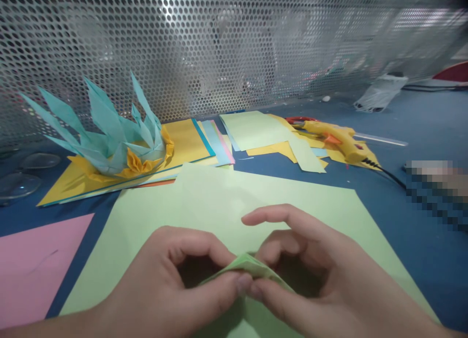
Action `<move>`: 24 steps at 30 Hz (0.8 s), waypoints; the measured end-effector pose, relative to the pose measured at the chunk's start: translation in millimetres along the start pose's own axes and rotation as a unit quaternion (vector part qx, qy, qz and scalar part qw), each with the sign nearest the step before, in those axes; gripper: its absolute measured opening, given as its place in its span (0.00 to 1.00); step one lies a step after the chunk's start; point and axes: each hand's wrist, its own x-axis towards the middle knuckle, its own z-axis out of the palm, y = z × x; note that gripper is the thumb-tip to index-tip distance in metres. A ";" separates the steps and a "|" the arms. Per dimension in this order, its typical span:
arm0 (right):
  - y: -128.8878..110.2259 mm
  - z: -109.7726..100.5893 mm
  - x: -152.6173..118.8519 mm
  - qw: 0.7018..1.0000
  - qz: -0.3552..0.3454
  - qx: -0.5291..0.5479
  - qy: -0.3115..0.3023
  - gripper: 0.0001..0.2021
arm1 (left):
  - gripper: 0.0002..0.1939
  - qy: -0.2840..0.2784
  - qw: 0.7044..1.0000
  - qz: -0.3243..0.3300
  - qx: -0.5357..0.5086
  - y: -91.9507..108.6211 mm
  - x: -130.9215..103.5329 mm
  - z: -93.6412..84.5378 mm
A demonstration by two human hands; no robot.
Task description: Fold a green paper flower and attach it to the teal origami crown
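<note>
Between my two hands is a small folded piece of green paper (248, 264), its middle raised to a point. My left hand (175, 274) pinches its left side between thumb and forefinger. On the other side, my right hand (310, 265) grips it with the thumb in front and a bent finger behind, while its forefinger stretches out free above. Both thumb tips almost meet at the near side of the fold. Beneath the hands lies a large light green sheet (219, 201). Parts of the folded paper are covered by my fingers.
A turquoise and yellow folded-paper crown (117, 138) stands on coloured sheets at left. Glasses (22, 182) and a pink sheet (47, 260) lie nearby. Behind are paper offcuts (256, 130), a yellow glue gun (340, 140) with a cord, and a perforated metal panel (204, 50).
</note>
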 end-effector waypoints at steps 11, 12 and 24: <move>-7.3 -7.9 4.3 0.990 0.049 -0.082 -0.102 0.01 | 0.10 0.015 0.992 0.069 -0.106 2.5 1.9 -5.6; -7.9 -9.2 4.4 0.986 0.052 -0.109 -0.114 0.04 | 0.10 0.012 0.991 0.061 -0.121 2.7 1.9 -5.4; 1.6 -5.4 -0.7 0.993 -0.041 -0.093 -0.056 0.11 | 0.07 -0.050 0.995 0.043 -0.073 1.2 -1.4 -3.7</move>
